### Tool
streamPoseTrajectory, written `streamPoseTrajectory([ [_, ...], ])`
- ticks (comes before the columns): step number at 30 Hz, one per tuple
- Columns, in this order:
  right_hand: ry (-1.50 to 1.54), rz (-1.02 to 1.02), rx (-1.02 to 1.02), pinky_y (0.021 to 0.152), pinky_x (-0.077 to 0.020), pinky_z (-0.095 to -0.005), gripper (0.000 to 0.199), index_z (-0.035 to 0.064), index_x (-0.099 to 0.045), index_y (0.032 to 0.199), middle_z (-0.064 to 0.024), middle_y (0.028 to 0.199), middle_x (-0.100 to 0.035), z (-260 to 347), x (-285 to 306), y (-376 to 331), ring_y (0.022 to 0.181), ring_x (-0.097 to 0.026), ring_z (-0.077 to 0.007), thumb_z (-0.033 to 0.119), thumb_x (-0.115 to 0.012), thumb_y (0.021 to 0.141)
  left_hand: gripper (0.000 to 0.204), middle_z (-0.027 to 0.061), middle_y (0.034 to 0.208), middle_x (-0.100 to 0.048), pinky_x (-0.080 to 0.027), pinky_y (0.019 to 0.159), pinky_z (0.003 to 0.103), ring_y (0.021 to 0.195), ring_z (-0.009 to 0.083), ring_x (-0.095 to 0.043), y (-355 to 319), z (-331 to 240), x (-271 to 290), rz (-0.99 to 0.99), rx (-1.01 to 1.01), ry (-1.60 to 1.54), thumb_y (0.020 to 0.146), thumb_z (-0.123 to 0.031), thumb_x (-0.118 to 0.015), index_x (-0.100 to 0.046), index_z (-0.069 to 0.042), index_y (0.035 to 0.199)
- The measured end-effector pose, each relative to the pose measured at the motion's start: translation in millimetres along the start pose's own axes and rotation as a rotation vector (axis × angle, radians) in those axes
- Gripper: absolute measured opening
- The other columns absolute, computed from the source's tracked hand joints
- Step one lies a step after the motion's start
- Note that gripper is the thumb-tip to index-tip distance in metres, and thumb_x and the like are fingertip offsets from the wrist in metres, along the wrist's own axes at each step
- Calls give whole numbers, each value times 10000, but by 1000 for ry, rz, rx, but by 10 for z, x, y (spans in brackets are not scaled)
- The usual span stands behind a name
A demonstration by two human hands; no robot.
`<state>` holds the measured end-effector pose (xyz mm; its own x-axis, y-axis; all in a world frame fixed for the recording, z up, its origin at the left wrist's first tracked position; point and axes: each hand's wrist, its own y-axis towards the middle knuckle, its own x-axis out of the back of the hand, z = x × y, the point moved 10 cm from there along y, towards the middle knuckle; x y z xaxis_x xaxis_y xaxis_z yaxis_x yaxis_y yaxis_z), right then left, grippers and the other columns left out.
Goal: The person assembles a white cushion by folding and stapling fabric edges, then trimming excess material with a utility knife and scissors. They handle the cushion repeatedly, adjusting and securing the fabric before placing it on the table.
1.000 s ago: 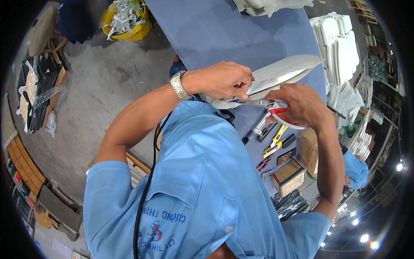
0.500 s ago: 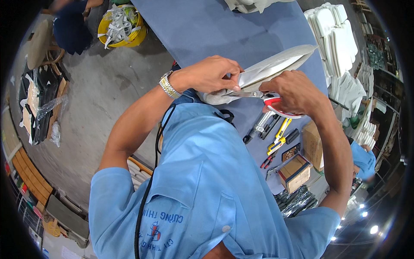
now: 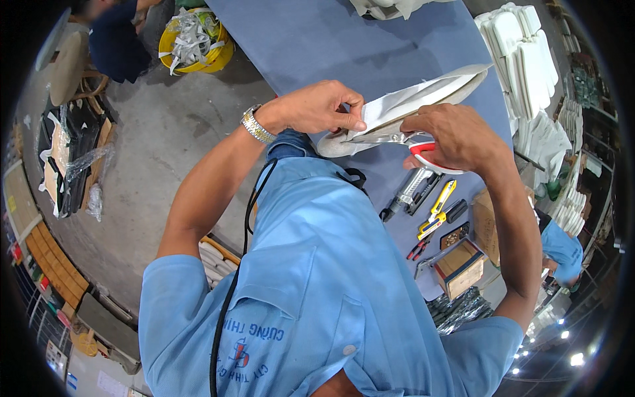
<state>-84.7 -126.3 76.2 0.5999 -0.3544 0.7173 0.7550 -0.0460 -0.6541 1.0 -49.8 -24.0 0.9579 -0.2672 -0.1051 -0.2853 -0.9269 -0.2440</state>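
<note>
A long, flat, off-white fabric-covered pad (image 3: 456, 86) lies at the table edge just in front of me, its loose white cloth flap (image 3: 390, 111) lifted along the near side. My left hand (image 3: 324, 109) pinches the edge of that flap between thumb and fingers. From the other side my right hand (image 3: 456, 135) grips scissors (image 3: 423, 152) with red and white handles. Their metal blades point left, toward my left fingertips, and lie against the cloth. The flap partly hides the blade tips, so I cannot tell whether they are closed.
On the blue-grey table (image 3: 311, 40) to the right lie a metal air tool (image 3: 407, 192), yellow cutters (image 3: 443, 198), red-handled pliers (image 3: 418, 248) and a wooden box (image 3: 460, 268). White pads (image 3: 519, 53) are stacked beyond. A yellow scrap bucket (image 3: 215, 59) stands on the floor near another person (image 3: 119, 43).
The scissor blades have slid in along the cloth edge and show less than before. My left hand still pinches the flap. The whole view has shifted slightly.
</note>
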Motion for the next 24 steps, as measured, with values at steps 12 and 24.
streamPoseTrajectory([
  [12,88,32,74,851,-553,-481,596,121,-772,1139,-142,939,-761,-13,-68,169,967,-720,-365,501,-891,695,260,32,975,-705,-496,607,273,691,83,-561,30,-41,5,-70,-33,91,953,-201,-768,-665,13,846],
  [24,17,81,94,858,-541,-481,505,125,-775,1113,-159,871,-753,100,-113,184,952,-715,-363,448,-875,739,318,87,1089,-736,-542,613,274,747,79,-587,47,4,19,-85,-17,-6,970,-284,-759,-675,14,901],
])
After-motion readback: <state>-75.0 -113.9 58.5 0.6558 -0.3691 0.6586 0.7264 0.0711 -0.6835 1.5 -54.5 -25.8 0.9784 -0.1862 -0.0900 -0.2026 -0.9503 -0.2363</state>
